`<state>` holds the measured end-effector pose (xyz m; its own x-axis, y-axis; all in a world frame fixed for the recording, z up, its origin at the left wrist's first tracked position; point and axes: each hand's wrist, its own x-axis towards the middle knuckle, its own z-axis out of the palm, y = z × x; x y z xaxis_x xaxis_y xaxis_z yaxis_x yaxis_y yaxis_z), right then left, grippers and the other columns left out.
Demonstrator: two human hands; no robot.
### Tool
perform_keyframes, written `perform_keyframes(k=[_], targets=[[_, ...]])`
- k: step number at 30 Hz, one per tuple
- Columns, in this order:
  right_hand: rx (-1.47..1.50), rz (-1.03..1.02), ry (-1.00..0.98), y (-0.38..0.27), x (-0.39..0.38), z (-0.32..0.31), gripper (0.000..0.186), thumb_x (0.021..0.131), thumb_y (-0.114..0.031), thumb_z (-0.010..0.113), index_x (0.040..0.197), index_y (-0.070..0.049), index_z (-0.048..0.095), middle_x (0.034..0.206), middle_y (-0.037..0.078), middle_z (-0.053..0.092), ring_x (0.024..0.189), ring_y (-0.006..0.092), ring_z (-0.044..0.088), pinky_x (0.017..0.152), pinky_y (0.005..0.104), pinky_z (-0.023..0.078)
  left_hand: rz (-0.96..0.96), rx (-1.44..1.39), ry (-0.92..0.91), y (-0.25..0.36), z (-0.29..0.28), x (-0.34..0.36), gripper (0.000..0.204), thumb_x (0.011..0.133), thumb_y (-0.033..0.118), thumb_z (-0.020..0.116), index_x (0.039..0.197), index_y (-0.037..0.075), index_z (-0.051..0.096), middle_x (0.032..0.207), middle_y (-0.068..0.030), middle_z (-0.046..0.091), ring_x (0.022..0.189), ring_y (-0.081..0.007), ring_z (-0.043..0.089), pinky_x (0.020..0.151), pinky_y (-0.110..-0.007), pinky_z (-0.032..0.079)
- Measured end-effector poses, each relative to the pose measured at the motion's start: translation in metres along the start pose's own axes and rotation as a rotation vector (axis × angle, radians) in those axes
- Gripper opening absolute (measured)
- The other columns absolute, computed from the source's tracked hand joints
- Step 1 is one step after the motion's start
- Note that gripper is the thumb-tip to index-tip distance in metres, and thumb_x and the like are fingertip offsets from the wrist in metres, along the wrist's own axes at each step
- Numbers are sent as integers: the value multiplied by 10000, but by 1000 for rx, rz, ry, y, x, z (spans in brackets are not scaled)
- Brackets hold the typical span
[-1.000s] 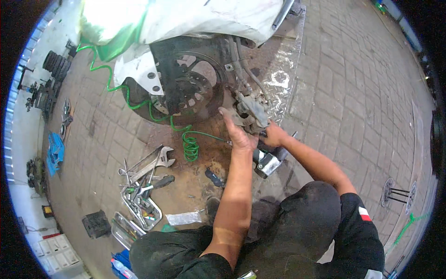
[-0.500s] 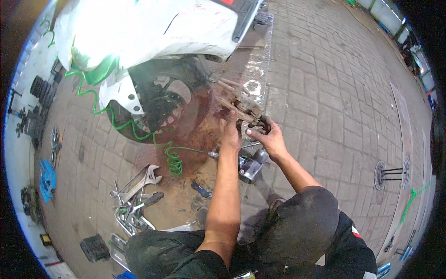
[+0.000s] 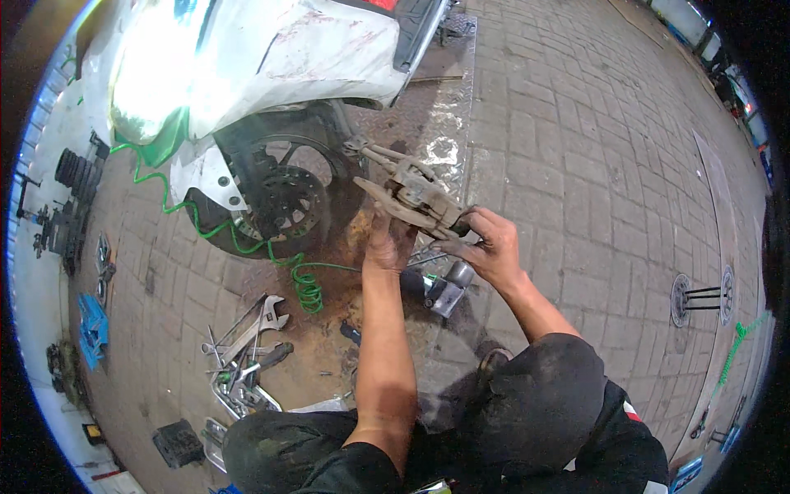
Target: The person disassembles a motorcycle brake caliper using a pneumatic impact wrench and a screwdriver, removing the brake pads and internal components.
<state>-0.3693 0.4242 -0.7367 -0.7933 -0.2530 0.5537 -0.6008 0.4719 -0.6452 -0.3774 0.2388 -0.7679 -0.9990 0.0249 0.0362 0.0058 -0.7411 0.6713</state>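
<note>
A grimy brake caliper (image 3: 420, 195) is held up between my hands, dull brown with dirt. From its upper left end a hose or arm (image 3: 374, 155) runs toward the scooter (image 3: 329, 62). My left hand (image 3: 381, 243) supports the caliper from below at its left, fingers partly hidden behind it. At the right end, my right hand (image 3: 492, 247) pinches the caliper with thumb and fingers. Behind and left of my hands stands the front wheel (image 3: 284, 189) with its brake disc. An impact wrench (image 3: 448, 290) lies on the floor below my hands.
A coiled green air hose (image 3: 307, 292) trails from the scooter across the floor. Left of my knees lie an adjustable wrench (image 3: 262, 323) and several other tools. A black block (image 3: 177, 443) sits farther left, near a blue object (image 3: 92, 329). Brick paving (image 3: 592, 189) stretches to the right.
My hands have shifted slightly, and the caliper now appears larger and more tilted, its near end lower right. The whole view has moved a little.
</note>
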Motion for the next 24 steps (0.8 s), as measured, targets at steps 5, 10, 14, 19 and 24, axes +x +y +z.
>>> perform_keyframes(k=[5, 10, 14, 19, 24], targets=[[13, -57, -38, -1, 7, -17, 401, 630, -249, 856, 808, -19, 580, 738, 114, 544, 651, 300, 559, 576, 385, 446, 45, -23, 125, -13, 37, 3, 875, 796, 771, 493, 1388, 134, 407, 1301, -64, 534, 1169, -250, 548, 953, -464, 493], [221, -189, -136, -1, 12, -31, 333, 631, -160, 858, 837, -25, 633, 845, 100, 651, 785, 275, 643, 685, 332, 506, 88, -183, 129, -11, 39, 4, 793, 815, 745, 493, 1330, 142, 482, 1247, -58, 577, 1098, -246, 595, 926, -453, 523], [228, -100, -139, 14, 14, -29, 322, 698, -110, 823, 944, -29, 632, 899, 87, 652, 791, 238, 644, 703, 334, 518, 78, -130, 110, -11, 48, 3, 856, 775, 770, 528, 1349, 140, 451, 1252, -50, 570, 1104, -237, 591, 932, -440, 520], [570, 247, 6, 2, 18, -20, 543, 720, -36, 794, 1219, -53, 582, 1140, 54, 622, 946, 167, 613, 835, 325, 528, 31, -256, 9, -21, 38, -4, 729, 789, 621, 652, 1316, 142, 500, 1290, -33, 556, 1130, -238, 577, 964, -432, 495], [487, 178, -122, 19, 22, -30, 595, 768, -49, 754, 1327, -77, 550, 1187, 104, 645, 1068, 207, 617, 902, 331, 493, 30, -114, 23, -21, 52, -5, 565, 765, 250, 706, 1264, 68, 517, 1182, -63, 600, 1082, -231, 589, 978, -380, 466]])
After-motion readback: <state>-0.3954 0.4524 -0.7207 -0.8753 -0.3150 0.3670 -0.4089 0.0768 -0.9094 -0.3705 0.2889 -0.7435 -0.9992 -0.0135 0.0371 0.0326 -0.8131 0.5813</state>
